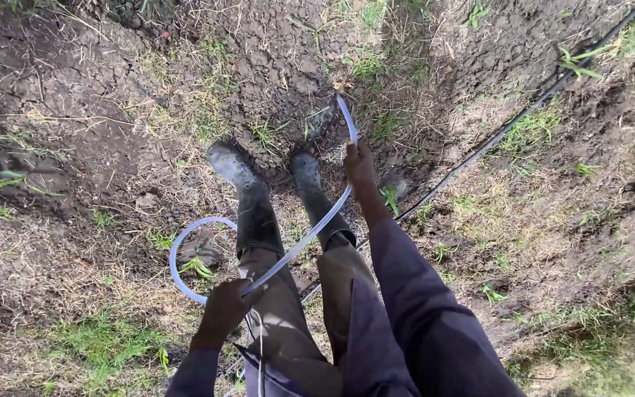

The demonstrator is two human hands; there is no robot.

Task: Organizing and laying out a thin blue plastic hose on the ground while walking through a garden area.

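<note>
Item: clear flexible tube [299,246], stretched between hands above boots [233,165], spare loop hanging left. Left hand [223,312]: fingers curled shut round tube. Right hand [359,165]: fist closed near free end. Handling: keep span taut, avoid kinks, clear of black hose [494,140].

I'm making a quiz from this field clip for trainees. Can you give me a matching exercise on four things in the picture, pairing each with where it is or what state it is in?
Things:
1. left hand
2. right hand
3. black pipe
4. rubber boots

Places or states:
a. lies along the ground, running to the upper right
b. grips the clear tube close to its free upper end
c. muddy, standing on cracked soil
d. grips the tube beside its round loop

Pairs: 1-d, 2-b, 3-a, 4-c
</note>
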